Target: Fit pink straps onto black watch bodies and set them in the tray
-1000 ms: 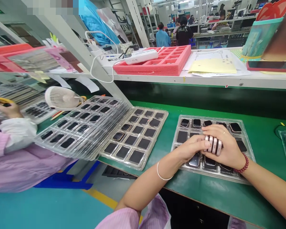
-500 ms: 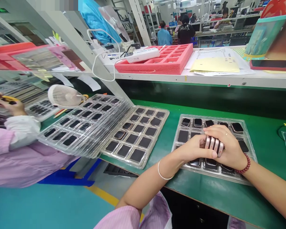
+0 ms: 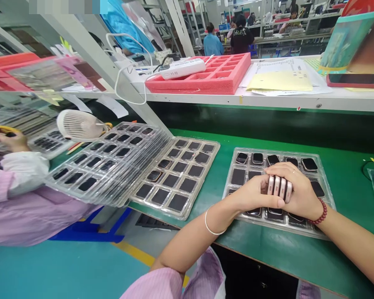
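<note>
My left hand [image 3: 255, 193] and my right hand [image 3: 299, 191] meet over a clear plastic tray [image 3: 326, 182] on the green bench. Between them they grip a row of several pink watch cases [image 3: 279, 187] stood on edge, side by side. The left thumb lies along the near side of the row, and the right fingers curl over its far side. The tray under my hands holds dark-faced watch cases [image 3: 308, 164] in its pockets; some pockets near the left corner show only black liners.
A fanned stack of clear trays [image 3: 112, 162] lies to the left on the green bench [image 3: 345, 195]. A co-worker's pink sleeve [image 3: 25, 207] and a white fan [image 3: 77, 125] are at far left. A red foam tray [image 3: 215, 79] and papers [image 3: 280, 81] sit on the shelf above.
My hands have stayed pressed on the row of cases, with the left thumb sliding slightly along it. The view shifted a little.
</note>
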### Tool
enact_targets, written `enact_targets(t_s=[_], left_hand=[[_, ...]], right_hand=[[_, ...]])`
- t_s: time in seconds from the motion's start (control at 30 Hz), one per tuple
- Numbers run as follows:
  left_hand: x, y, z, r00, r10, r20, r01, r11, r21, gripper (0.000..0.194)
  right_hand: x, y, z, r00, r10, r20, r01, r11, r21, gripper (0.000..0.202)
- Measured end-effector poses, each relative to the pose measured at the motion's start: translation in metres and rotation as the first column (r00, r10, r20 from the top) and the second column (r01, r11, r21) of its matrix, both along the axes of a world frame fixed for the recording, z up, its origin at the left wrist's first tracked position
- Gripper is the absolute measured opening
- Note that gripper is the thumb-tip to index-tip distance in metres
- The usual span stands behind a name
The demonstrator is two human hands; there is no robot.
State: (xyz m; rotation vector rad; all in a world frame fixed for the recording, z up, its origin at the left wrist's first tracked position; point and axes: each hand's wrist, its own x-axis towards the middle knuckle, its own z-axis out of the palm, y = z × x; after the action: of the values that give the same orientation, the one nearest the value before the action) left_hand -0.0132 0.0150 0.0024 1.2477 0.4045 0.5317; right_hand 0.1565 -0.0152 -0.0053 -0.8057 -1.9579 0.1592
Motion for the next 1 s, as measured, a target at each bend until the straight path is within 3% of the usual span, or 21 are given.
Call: enact_targets(t_s=[0.33,0.57,0.77,1.0], left_hand=[[0.001,-0.001,0.001,0.998,0.044,-0.039,-0.043,0.999,0.032,0.047],[0.002,-0.002,0.0,0.992,0.101,-0.079,-0.102,0.995,-0.011,0.034],[0.0,0.001,-0.01,0.996,0.047,0.073,-0.045,0.999,-0.026,0.027],[0.002,0.002,-0.012,0.999,0.034,0.036,-0.034,0.999,-0.003,0.027]], right_hand=[[0.001,0.0,-0.001,1.0,-0.015,0.021,0.015,1.0,-0.004,0.039],[-0.001,0.001,-0.001,0.995,-0.056,0.087,0.051,0.997,0.058,0.042],[-0.002,-0.001,0.002,0.995,-0.068,0.076,0.065,0.997,0.045,0.042],[0.0,-0.003,0.004,0.997,-0.046,0.054,0.044,0.998,0.046,0.042]])
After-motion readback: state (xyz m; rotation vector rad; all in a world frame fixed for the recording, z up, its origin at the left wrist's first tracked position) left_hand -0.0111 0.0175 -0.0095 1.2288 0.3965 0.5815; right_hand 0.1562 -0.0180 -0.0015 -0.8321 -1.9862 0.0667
